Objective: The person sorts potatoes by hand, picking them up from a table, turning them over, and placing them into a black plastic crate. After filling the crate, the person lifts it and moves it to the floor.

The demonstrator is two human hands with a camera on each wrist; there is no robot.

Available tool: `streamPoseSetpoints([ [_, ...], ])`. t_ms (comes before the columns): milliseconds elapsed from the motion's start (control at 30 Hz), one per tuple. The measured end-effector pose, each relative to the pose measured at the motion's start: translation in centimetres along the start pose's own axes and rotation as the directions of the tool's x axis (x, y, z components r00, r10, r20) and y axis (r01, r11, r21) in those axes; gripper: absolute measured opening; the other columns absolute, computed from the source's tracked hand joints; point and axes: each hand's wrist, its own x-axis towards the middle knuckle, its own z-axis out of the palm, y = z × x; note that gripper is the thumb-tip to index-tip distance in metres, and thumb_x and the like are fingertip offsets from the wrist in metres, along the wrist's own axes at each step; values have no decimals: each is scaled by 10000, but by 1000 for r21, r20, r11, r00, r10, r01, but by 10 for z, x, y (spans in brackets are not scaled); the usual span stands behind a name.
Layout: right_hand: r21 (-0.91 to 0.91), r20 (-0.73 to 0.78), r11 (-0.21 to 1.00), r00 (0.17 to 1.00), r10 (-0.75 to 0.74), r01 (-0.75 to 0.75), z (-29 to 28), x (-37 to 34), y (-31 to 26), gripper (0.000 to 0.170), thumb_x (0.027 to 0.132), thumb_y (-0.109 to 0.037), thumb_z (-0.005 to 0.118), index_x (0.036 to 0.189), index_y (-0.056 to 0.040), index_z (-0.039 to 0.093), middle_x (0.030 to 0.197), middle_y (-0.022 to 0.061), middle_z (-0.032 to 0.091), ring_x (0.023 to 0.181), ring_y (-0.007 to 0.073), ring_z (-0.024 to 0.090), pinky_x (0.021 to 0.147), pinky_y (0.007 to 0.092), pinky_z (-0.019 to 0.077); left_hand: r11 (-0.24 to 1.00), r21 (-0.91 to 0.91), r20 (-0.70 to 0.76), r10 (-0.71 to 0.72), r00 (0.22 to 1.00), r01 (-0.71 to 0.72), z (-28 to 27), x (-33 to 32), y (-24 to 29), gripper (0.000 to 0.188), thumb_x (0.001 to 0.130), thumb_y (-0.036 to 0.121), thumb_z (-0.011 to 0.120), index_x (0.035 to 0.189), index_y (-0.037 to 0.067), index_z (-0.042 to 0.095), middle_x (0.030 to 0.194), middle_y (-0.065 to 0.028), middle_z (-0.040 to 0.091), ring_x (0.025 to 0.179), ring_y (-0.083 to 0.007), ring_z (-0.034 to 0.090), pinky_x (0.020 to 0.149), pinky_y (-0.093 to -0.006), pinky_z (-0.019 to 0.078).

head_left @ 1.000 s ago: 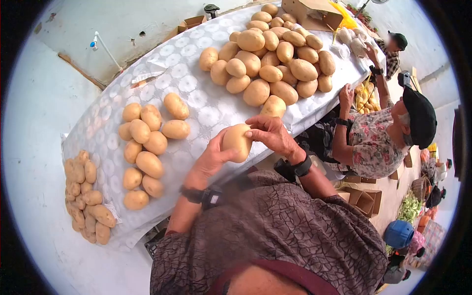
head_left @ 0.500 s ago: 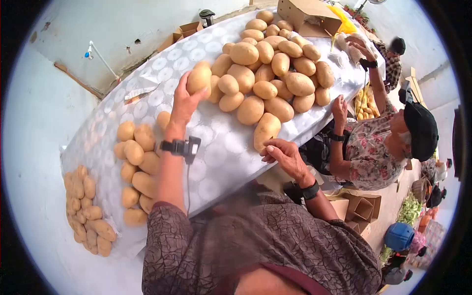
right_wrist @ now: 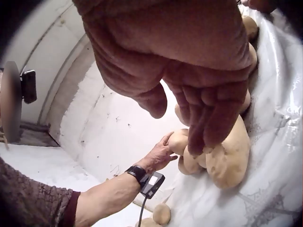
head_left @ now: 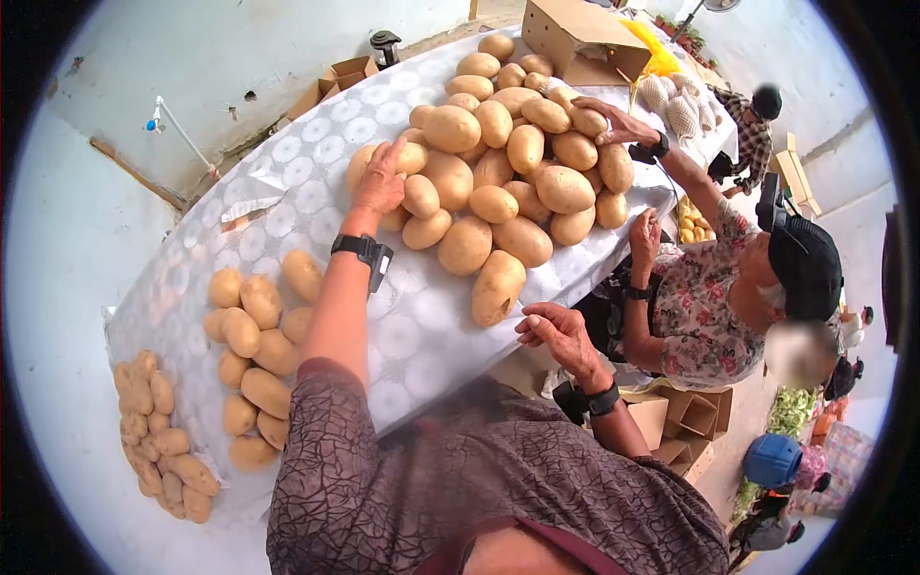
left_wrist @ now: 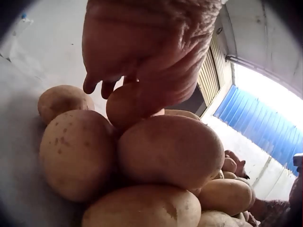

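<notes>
My left hand point(head_left: 383, 182) reaches to the left end of a large potato pile point(head_left: 565, 190). In the left wrist view its fingers curve over a potato point(left_wrist: 124, 106), partly hidden behind the palm. Several larger potatoes, such as a smooth one point(left_wrist: 170, 150), lie in front of it. The right wrist view shows thumb and fingers about that potato point(right_wrist: 178, 142) from the side. My right hand point(head_left: 561, 335) hovers by the table's near edge, fingers loosely bent and holding nothing. Closest to it lies a long potato point(head_left: 498, 287) with a dark mark at its end.
A smaller potato group point(head_left: 259, 345) and a heap of small potatoes point(head_left: 158, 441) lie to the left on the patterned tablecloth point(head_left: 412, 355). A cardboard box point(head_left: 575, 43) and net-wrapped items point(head_left: 682, 107) stand beyond the pile. Another person point(head_left: 714, 326) at the right reaches onto the pile.
Both hands held a potato a second ago; then the left carried it to the pile's left end, where it is now. The right hand drew back slightly. The other person's hand moved onto the pile.
</notes>
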Motion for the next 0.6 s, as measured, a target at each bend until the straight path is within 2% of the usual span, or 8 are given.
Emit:
streamPoseSetpoints([
  [133, -37, -13, 999, 1000, 23, -23, 2, 4, -2, 359, 956, -238, 568, 1130, 75, 583, 907, 118, 676, 800, 158, 649, 712, 283, 532, 999, -49, -21, -9, 1000, 8, -4, -10, 3, 655, 810, -4, 566, 1419, 131, 368, 1451, -226, 347, 1339, -378, 350, 1119, -399, 310],
  [200, -40, 10, 999, 1000, 15, -15, 6, 4, -2, 365, 955, -243, 567, 1130, 76, 582, 908, 119, 676, 802, 161, 649, 714, 282, 531, 996, -77, -114, 30, 993, -39, -11, -25, 9, 650, 803, 8, 571, 1412, 71, 354, 1431, -246, 364, 1334, -392, 348, 1116, -408, 311],
  [233, -40, 26, 999, 1000, 2, -1, 8, 5, -2, 370, 954, -249, 566, 1131, 77, 582, 909, 120, 676, 805, 164, 649, 716, 281, 531, 997, -74, -117, 17, 993, -26, -15, -33, 12, 650, 803, 8, 571, 1412, 71, 354, 1431, -246, 364, 1334, -392, 348, 1116, -408, 311],
  [333, -59, 35, 998, 999, 23, -21, 20, 6, -3, 373, 956, -256, 559, 1131, 73, 584, 907, 120, 676, 807, 167, 649, 714, 283, 529, 993, -118, -141, 4, 990, -21, -27, -67, 31, 614, 791, 41, 598, 1360, -25, 375, 1362, -277, 425, 1280, -423, 400, 1094, -424, 335],
  [400, -64, 66, 998, 997, 30, -25, 31, 5, -5, 372, 958, -258, 553, 1128, 71, 587, 905, 120, 676, 811, 165, 648, 713, 285, 527, 997, -77, -194, -11, 981, -4, -34, -94, 51, 583, 794, 45, 603, 1337, -28, 403, 1334, -286, 446, 1254, -430, 425, 1079, -429, 353],
  [467, -118, 81, 993, 996, 23, -13, 42, 5, -6, 364, 957, -252, 551, 1124, 70, 589, 904, 122, 677, 812, 162, 647, 712, 286, 524, 992, -117, -201, 22, 979, -46, -38, -128, 60, 533, 803, 63, 616, 1298, -35, 444, 1315, -292, 457, 1242, -425, 436, 1068, -436, 363],
  [567, -161, 144, 987, 989, 12, 12, 61, 6, -3, 362, 953, -248, 552, 1116, 73, 591, 903, 126, 679, 797, 169, 654, 703, 288, 525, 993, -121, -217, -26, 976, 0, -48, -184, 81, 485, 815, 64, 612, 1277, -7, 486, 1306, -248, 482, 1231, -394, 459, 1064, -419, 370],
  [600, -173, 150, 985, 988, 19, 8, 68, 5, -1, 361, 951, -245, 552, 1113, 75, 592, 901, 127, 679, 792, 173, 656, 699, 289, 526, 989, -144, -183, -46, 982, 20, -52, -203, 87, 477, 815, 59, 612, 1272, -4, 492, 1315, -241, 476, 1230, -390, 462, 1058, -418, 378],
])
